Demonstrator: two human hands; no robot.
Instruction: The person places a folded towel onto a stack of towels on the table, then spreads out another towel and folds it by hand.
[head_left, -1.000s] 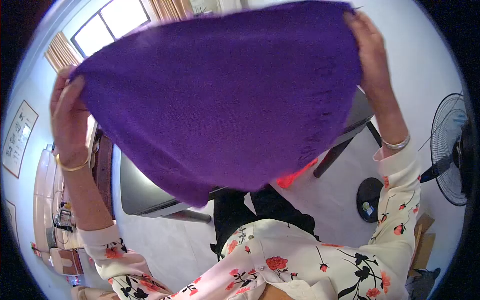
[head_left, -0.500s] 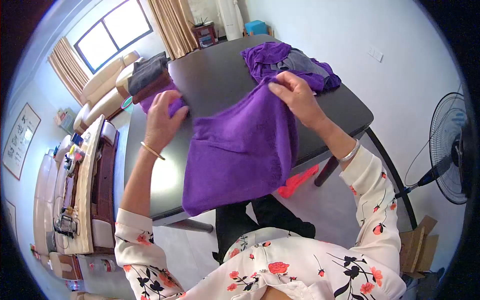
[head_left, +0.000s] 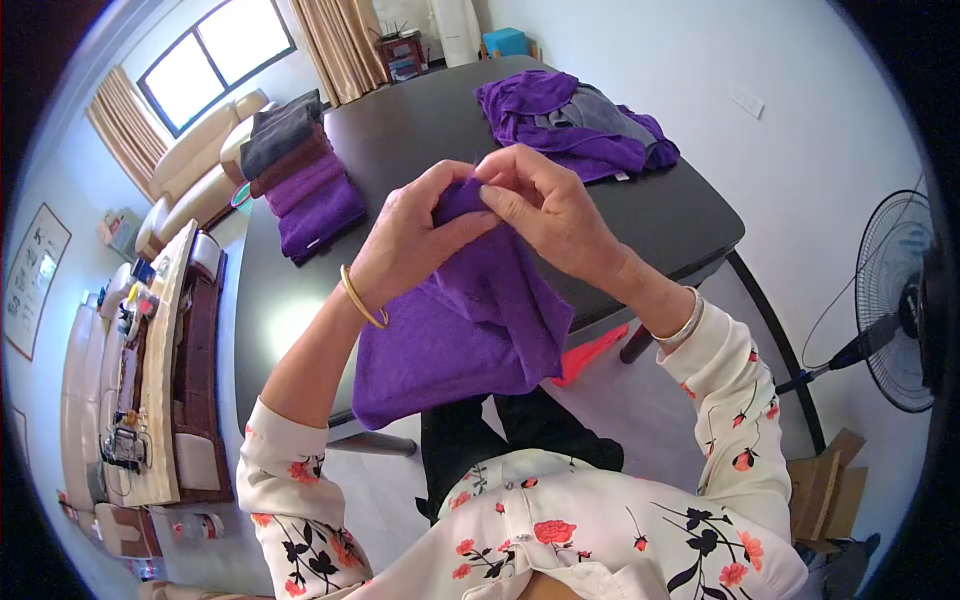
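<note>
Pinching one purple towel (head_left: 450,345) in curled left hand (head_left: 405,235) and right hand (head_left: 562,215), partly hiding its top; can't count heaped cloths (head_left: 590,125).

My blouse (head_left: 600,505) is off-white, printed with coral-red flowers (head_left: 553,533), small buds on thin dark stems, and solid black leaves (head_left: 705,545), with round buttons (head_left: 522,538) down the front and a pale collar (head_left: 612,580) open at the neck. The sleeves (head_left: 745,400) carry the same print and end in pale cuffs (head_left: 283,430). I wear a slim gold bangle (head_left: 356,300) on my left wrist, a silver bangle (head_left: 690,322) on my right, and black trousers (head_left: 465,455).
</note>
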